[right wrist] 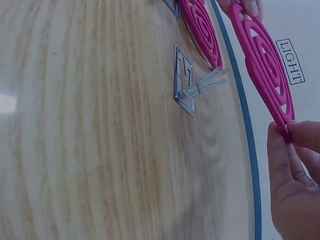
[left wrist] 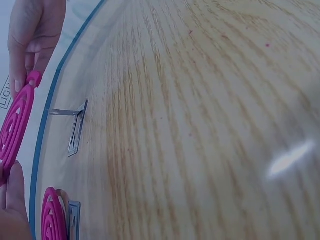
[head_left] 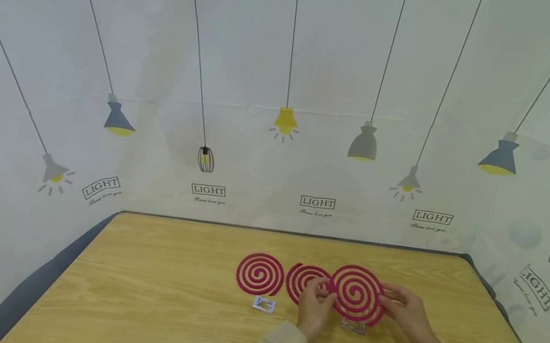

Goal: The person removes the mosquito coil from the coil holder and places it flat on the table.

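Note:
A magenta mosquito coil [head_left: 355, 291] is held up off the table between both hands, its flat face toward the head camera. My left hand [head_left: 314, 309] pinches its left edge. At the right edge, my right hand [head_left: 408, 317] grips it between thumb and fingers, plain in the right wrist view. An end of coil juts out at its lower right. Below the held coil stands a thin metal coil stand [right wrist: 184, 80] with a raised tab, partly hidden in the head view. Just left lies a second coil [head_left: 297, 281], partly covered by my left hand.
A third magenta coil [head_left: 260, 274] lies flat farther left, with another small metal stand [head_left: 264, 304] in front of it. The wooden table [head_left: 164, 295] ends at a dark edge against a white backdrop [head_left: 245, 77] printed with lamps.

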{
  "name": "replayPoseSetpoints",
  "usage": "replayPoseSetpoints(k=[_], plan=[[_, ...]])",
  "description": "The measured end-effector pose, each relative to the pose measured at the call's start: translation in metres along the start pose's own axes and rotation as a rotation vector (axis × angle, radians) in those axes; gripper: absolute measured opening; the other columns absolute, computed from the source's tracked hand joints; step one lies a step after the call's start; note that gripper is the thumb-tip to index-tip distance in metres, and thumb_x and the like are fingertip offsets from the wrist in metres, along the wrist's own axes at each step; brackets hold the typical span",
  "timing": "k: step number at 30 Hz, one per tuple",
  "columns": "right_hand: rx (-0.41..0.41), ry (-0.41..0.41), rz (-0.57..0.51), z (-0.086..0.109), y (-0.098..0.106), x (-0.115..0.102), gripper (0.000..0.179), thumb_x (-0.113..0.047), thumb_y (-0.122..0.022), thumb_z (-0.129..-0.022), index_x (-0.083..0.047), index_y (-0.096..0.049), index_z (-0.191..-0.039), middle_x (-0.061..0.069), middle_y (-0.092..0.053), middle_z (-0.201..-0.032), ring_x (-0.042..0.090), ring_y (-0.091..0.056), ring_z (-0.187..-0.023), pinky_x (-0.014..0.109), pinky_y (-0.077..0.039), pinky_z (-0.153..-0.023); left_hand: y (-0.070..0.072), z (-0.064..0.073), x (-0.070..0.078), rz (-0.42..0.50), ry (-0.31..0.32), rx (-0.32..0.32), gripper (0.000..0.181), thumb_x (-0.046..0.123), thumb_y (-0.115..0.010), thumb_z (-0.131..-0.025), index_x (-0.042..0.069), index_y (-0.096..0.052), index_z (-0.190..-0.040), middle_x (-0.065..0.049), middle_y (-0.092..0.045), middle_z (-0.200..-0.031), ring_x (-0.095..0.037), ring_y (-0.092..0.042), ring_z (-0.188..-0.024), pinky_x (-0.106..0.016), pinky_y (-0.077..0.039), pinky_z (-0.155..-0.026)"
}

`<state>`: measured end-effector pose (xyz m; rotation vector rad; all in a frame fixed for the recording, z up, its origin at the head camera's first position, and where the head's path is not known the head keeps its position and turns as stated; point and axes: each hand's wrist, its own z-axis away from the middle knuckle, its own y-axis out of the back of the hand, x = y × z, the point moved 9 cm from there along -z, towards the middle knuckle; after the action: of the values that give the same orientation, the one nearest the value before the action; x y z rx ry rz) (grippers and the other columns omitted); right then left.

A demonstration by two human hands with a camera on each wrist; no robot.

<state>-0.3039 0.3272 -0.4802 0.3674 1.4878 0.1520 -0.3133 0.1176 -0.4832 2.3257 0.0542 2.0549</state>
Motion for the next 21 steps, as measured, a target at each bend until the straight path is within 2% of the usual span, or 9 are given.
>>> replayPoseSetpoints(k=[6,10,15,17,21], plan=[[0.041,0.040,0.040,-0.002,0.006,-0.006,0.046,-0.019,-0.054,-0.089,0.010,-0.042,-0.123,0.028,-0.050,-0.114,0.010,-0.059,-0.087,0.025,-0.051,-0.074,-0.006,-0.002,0.002,-0.062,-0.012,-0.021,0.034,-0.001,-0.062,-0.077,0.005,-0.058,-0.111,-0.003,-0.057,-0.081,-0.009,-0.057,-0.068,-0.019,-0.048,-0.056],[0.029,0.013,-0.017,-0.011,0.007,0.008,0.053,-0.029,-0.059,-0.085,0.006,-0.044,-0.121,0.013,-0.058,-0.106,0.002,-0.058,-0.083,0.022,-0.050,-0.073,-0.005,-0.002,0.007,-0.076,-0.024,-0.026,0.034,0.000,-0.062,-0.079,0.005,-0.058,-0.112,-0.002,-0.056,-0.080,-0.010,-0.055,-0.069,-0.021,-0.048,-0.058],[0.014,0.072,-0.076,-0.018,0.006,0.010,0.054,-0.034,-0.062,-0.081,0.005,-0.049,-0.116,0.002,-0.061,-0.097,0.002,-0.058,-0.081,0.021,-0.051,-0.071,-0.005,-0.003,0.006,-0.088,-0.007,-0.031,0.035,0.000,-0.062,-0.079,0.005,-0.057,-0.114,-0.004,-0.055,-0.082,-0.009,-0.054,-0.071,-0.021,-0.047,-0.060],[0.011,0.093,-0.084,-0.019,0.004,0.005,0.051,-0.030,-0.062,-0.083,0.008,-0.049,-0.115,0.007,-0.062,-0.098,0.004,-0.059,-0.081,0.023,-0.051,-0.071,-0.004,-0.004,0.004,-0.096,0.006,-0.027,0.035,0.000,-0.062,-0.079,0.006,-0.057,-0.114,-0.003,-0.055,-0.083,-0.009,-0.053,-0.071,-0.021,-0.047,-0.060],[0.031,0.073,-0.040,-0.019,0.001,-0.002,0.046,-0.024,-0.059,-0.085,0.008,-0.049,-0.116,0.016,-0.060,-0.103,0.007,-0.060,-0.083,0.023,-0.051,-0.072,-0.003,-0.008,0.001,-0.125,0.002,-0.015,0.035,0.000,-0.062,-0.079,0.006,-0.057,-0.113,0.000,-0.054,-0.081,-0.008,-0.051,-0.070,-0.021,-0.046,-0.060]])
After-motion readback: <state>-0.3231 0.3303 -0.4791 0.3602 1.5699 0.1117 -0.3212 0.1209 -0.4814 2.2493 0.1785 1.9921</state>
